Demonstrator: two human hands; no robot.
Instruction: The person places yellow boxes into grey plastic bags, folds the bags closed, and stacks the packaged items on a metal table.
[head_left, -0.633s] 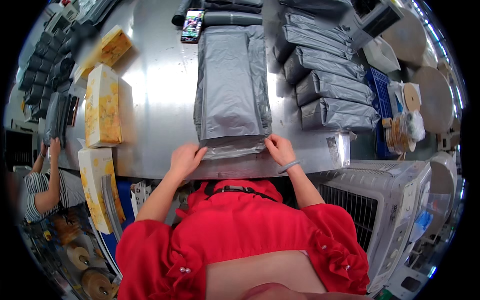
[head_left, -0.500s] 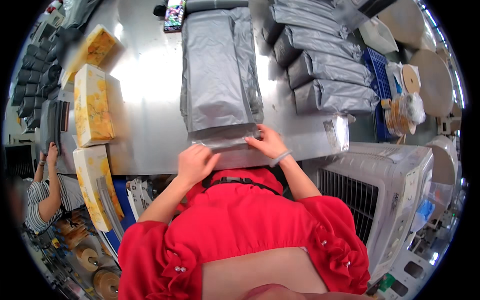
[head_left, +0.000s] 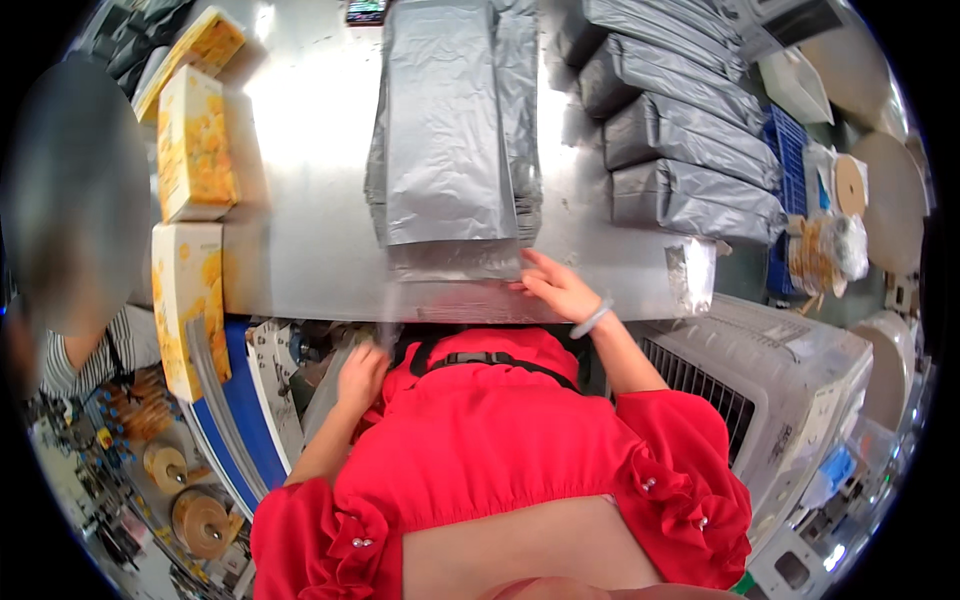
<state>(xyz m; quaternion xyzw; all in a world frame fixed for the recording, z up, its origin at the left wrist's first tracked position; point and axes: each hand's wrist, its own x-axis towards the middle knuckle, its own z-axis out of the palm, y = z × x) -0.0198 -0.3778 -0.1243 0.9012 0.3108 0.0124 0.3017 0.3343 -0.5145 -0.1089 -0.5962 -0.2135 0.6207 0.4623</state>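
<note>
A stack of grey plastic mailing bags [head_left: 450, 130] lies lengthwise in front of me, its top bag's flap [head_left: 450, 262] toward me at the table's near edge. At the right corner of that flap is my right hand [head_left: 562, 290], fingers stretched out and apart; whether the tips touch the plastic is hard to tell. My left hand [head_left: 362, 378] is below the table edge, close to my waist, with its fingers pinched together. From it a thin see-through strip [head_left: 390, 300], smeared by motion, runs up to the flap's left end.
Filled grey parcels [head_left: 695, 195] lie in a row on the right, beside a blue crate [head_left: 785, 150]. Yellow-and-white boxes [head_left: 195, 145] line the left edge. A white air cooler [head_left: 775, 370] stands at my right. Another person [head_left: 90, 345] is at far left.
My left hand has moved down and left from the flap, drawing the thin strip with it. The right hand's fingers have loosened at the flap corner. The other person has leaned into view.
</note>
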